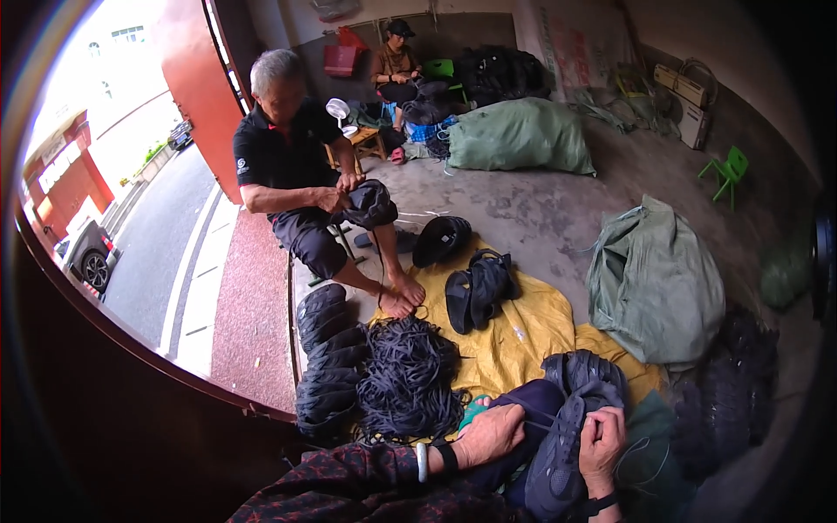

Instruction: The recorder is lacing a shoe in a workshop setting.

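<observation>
A dark grey lace-up shoe (555,462) rests on my lap. My left hand (493,433) is closed just left of it, on a shoelace (539,419) that runs across to the shoe's eyelets. At the shoe's right side, my right hand (602,443) has its fingers curled in against the upper, gripping its edge; the fingertips are partly hidden. Just beyond the held shoe lies another dark shoe (586,370). A heap of loose black laces (406,376) spreads on the floor to the left, beside a stacked row of black shoes (328,359).
A yellow sheet (514,344) covers the floor ahead, with black shoes (479,292) on it. Facing me, a barefoot person (292,166) sits working with both hands. Green sacks (656,283) stand right; another person (398,70) sits at the back. Left is an open doorway.
</observation>
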